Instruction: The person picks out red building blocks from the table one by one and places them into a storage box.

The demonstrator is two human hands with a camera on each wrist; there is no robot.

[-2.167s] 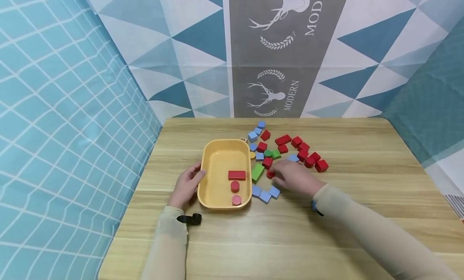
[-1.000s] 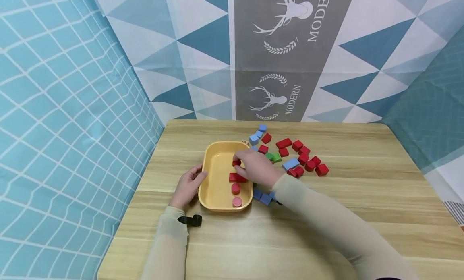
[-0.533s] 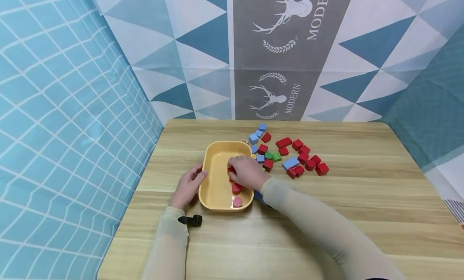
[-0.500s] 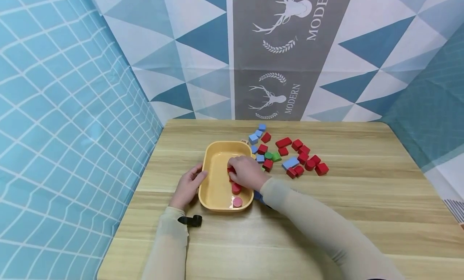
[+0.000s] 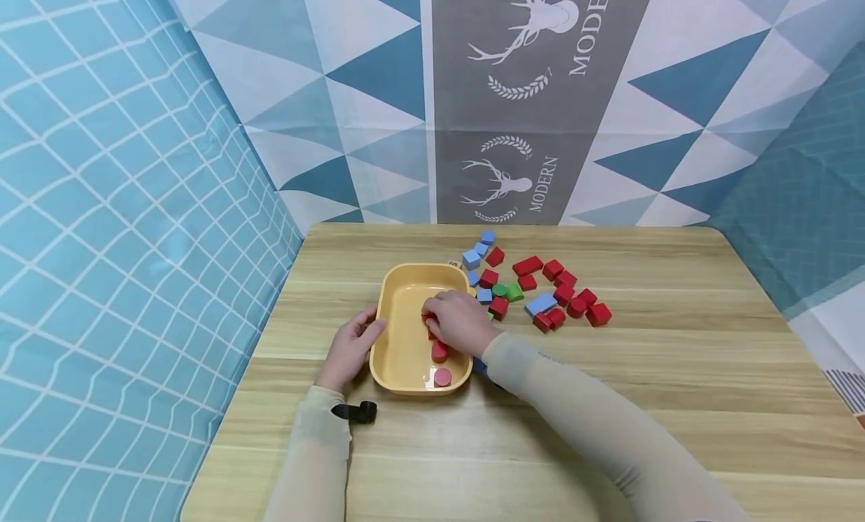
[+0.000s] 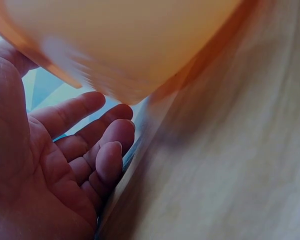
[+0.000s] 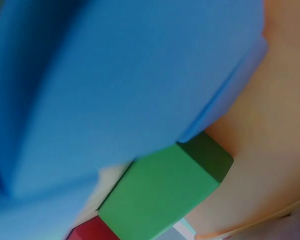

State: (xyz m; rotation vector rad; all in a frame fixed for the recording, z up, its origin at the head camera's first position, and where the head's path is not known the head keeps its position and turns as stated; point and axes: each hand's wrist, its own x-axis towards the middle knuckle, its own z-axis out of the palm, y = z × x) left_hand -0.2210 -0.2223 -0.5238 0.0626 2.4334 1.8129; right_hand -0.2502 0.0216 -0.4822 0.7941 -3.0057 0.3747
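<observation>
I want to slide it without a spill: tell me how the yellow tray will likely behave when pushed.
The yellow tray probably stays stiff, since its outline looks unbent where the left hand holds it. It seems unlikely to tip, being broader than tall. The pink-topped round block inside might slide, as bare tray lies beside it.

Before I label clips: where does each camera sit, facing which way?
Head: on the head, facing forward and down at the tray; left hand, right hand, sleeves show.
Left wrist: on that wrist, facing the tray's outside; palm and fingers show.
Right wrist: on that wrist, facing blue block, green block; little skin shows.
All share the tray.
</observation>
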